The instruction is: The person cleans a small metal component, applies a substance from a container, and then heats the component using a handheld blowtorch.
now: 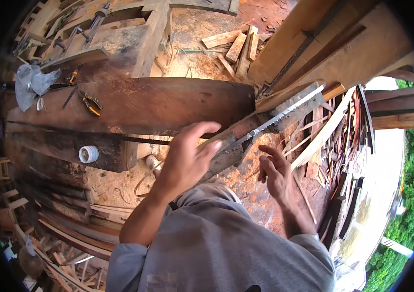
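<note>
A narrow wooden plank (231,158) slants up and away to the right in front of me. Along it runs a bright, thin metal strip with a jagged edge (285,114), which looks like a saw blade. My left hand (187,156) is over the plank's near part, thumb and forefinger apart, with nothing visible between them. A dark, toothed strip (143,140) comes in from the left and passes out of sight behind that hand. To the right of the plank, my right hand (276,174) hangs free, forefinger stretched out and other fingers loosely bent.
A thick dark board (168,102) lies across the bench, bearing yellow-black pliers (91,104) and a plastic bag (34,83). A small white tub (88,154) stands nearer. Offcuts (236,47) lie on the floor beyond; wood strips (336,141) are heaped at right.
</note>
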Tool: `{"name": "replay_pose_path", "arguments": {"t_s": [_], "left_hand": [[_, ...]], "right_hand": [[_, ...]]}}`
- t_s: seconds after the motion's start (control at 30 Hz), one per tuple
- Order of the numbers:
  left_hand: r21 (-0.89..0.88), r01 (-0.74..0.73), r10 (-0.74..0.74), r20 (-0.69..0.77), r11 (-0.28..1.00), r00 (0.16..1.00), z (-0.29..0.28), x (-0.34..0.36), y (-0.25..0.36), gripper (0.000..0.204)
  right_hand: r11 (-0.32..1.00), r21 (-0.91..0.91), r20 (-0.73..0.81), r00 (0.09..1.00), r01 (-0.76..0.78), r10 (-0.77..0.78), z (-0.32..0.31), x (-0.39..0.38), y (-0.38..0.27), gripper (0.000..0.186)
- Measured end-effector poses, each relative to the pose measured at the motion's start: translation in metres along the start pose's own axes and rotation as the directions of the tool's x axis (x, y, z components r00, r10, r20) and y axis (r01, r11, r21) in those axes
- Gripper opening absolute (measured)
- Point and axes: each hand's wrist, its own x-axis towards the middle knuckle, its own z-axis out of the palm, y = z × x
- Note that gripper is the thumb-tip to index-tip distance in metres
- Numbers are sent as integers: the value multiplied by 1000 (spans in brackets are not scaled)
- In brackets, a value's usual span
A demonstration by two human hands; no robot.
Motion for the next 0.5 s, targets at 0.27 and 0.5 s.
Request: {"name": "replay_pose_path", "arguments": {"t_s": [0.27,0.5], "left_hand": [[91,207,-222,211,974,952,48,55,-2,57],[65,250,-258,161,966,953,61,58,-16,51]], "right_hand": [[669,726,3,974,-158,227,27,34,3,29],[634,749,103,979,-192,175,21,44,16,22]]}}
